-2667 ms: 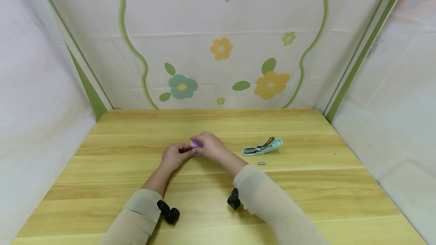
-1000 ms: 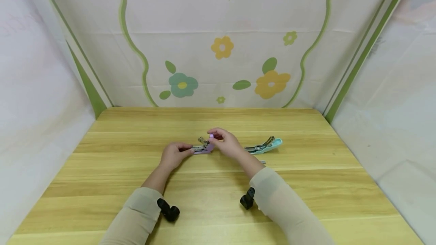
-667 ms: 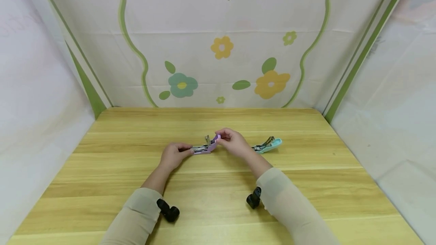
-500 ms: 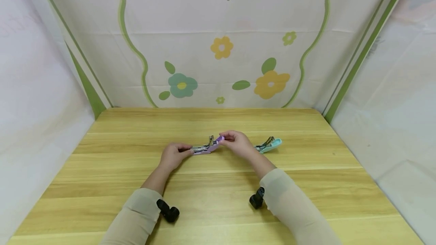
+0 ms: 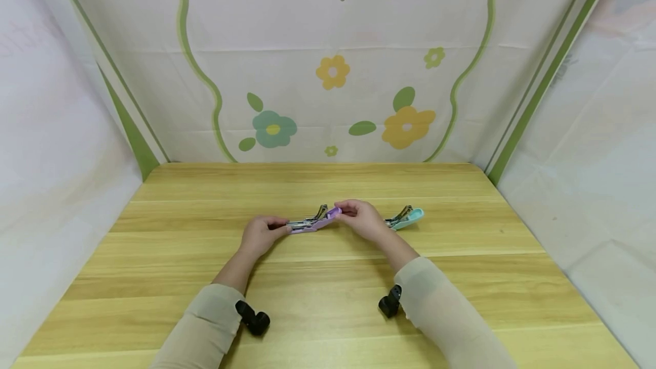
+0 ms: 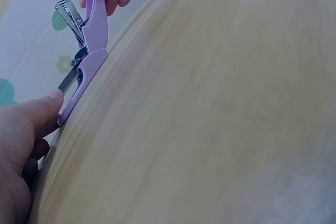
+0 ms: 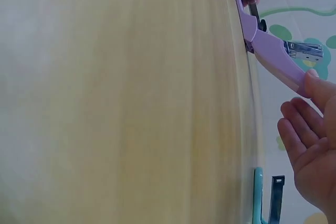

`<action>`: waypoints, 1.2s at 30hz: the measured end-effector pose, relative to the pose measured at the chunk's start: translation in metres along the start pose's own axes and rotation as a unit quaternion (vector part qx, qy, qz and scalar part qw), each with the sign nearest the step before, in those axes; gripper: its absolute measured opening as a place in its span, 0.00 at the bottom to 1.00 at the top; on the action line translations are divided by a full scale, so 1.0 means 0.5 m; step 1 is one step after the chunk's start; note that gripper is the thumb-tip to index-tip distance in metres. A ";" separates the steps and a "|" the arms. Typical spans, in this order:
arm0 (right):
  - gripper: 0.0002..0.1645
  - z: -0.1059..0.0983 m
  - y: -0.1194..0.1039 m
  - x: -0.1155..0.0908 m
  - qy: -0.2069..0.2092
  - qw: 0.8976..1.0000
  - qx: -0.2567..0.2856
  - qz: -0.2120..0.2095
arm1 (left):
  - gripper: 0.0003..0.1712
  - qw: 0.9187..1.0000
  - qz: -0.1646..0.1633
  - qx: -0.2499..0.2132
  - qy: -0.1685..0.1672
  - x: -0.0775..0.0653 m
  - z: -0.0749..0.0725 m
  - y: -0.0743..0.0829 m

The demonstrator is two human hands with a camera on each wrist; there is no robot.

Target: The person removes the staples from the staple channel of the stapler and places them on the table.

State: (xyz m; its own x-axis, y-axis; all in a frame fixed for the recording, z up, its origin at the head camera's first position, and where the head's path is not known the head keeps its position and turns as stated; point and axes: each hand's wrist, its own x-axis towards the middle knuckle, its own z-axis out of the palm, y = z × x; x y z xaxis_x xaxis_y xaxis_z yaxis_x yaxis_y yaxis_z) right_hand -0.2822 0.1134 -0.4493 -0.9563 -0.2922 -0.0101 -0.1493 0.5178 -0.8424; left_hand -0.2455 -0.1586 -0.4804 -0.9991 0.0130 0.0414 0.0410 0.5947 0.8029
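Note:
A light purple stapler (image 5: 324,223) lies folded wide open on the table, its purple top cover (image 6: 96,31) tipped back to the right and its metal magazine arm (image 6: 69,20) standing up between. At the stapler's front end, my left hand (image 5: 260,237) pinches the base and metal rail between thumb and fingers. My right hand (image 5: 363,220) holds the cover's far tip by thumb and fingertips; in the right wrist view its other fingers are spread loosely. Just beyond that hand lies a second, teal stapler (image 5: 414,217), likewise folded open, its front part hidden behind the hand.
The wooden table (image 5: 318,300) ends at a white cloth backdrop (image 5: 287,73) with printed flowers, and cloth walls stand on both sides. A black wrist camera (image 5: 253,319) sits on the left sleeve, another black camera (image 5: 390,302) on the right.
My right hand has moved right, swinging the purple cover back and down and unfolding the stapler. My left hand stays at the front end. A small grey staple strip is now hidden behind the right arm.

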 end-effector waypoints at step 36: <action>0.16 0.150 -0.082 -0.022 -0.033 0.998 -0.039 -0.035 | 0.15 1.000 0.009 -0.019 -0.003 0.003 -0.001 -0.001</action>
State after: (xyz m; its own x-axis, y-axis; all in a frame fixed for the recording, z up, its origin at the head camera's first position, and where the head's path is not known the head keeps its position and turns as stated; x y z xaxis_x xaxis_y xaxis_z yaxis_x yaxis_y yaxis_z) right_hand -0.2467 0.0351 -0.4549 -0.9245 -0.3810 0.0091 -0.2364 0.5544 -0.7980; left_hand -0.2469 -0.1594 -0.4804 -0.9982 0.0272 0.0526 0.0588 0.5637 0.8239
